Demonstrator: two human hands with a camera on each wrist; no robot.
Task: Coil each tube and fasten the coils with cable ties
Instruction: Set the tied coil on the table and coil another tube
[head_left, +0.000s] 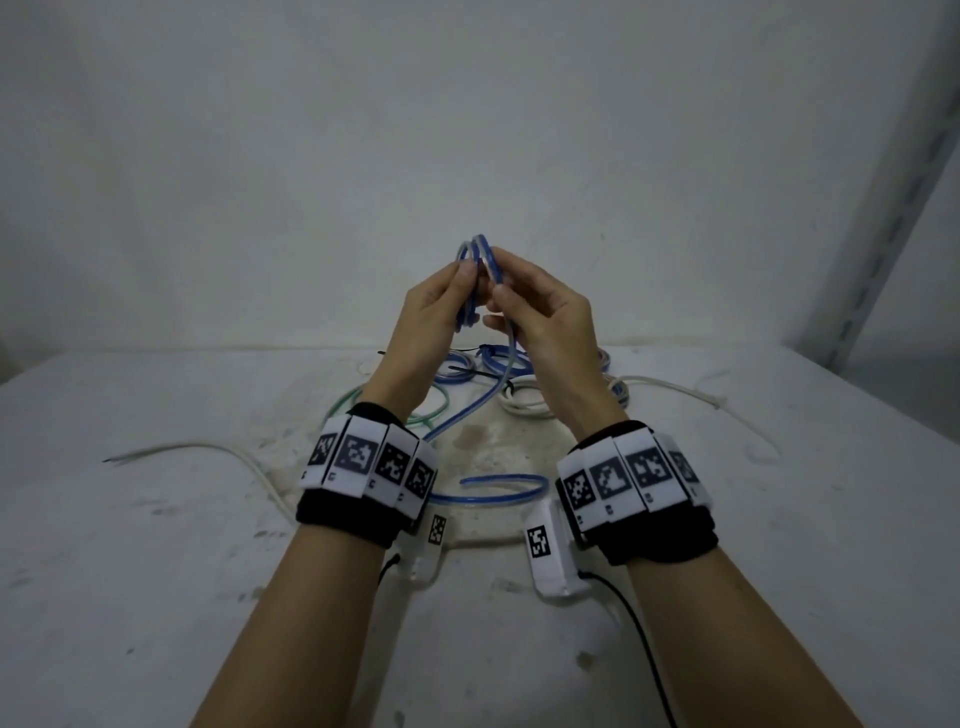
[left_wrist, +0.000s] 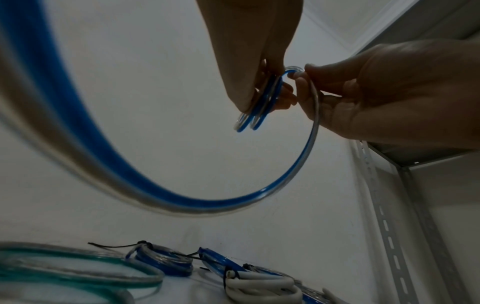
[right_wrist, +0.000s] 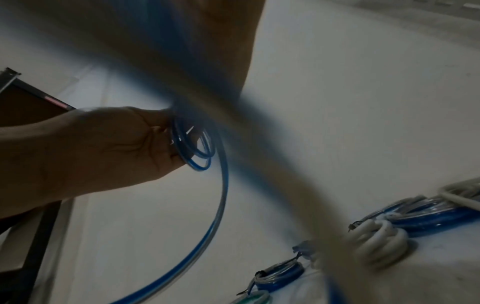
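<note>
Both hands are raised above the white table (head_left: 156, 519). My left hand (head_left: 441, 296) pinches a small coil of blue-and-clear tube (head_left: 480, 254), seen as two or three loops (left_wrist: 255, 115) in the left wrist view and again as loops (right_wrist: 193, 148) in the right wrist view. My right hand (head_left: 530, 306) grips the same tube just beside the coil, fingers curled round it (left_wrist: 303, 82). The tube's loose length (head_left: 467, 410) hangs down in a wide arc (left_wrist: 259, 195) to the table, where its tail (head_left: 498, 486) curves between my wrists.
Behind the hands lie tied coils: blue ones (left_wrist: 166, 261) with black cable ties (left_wrist: 114, 245), a white one (left_wrist: 259, 288), and a loose green tube (head_left: 395, 410). Loose white tubes (head_left: 208, 449) trail left and right (head_left: 670, 387). A metal shelf upright (head_left: 883, 218) stands at right.
</note>
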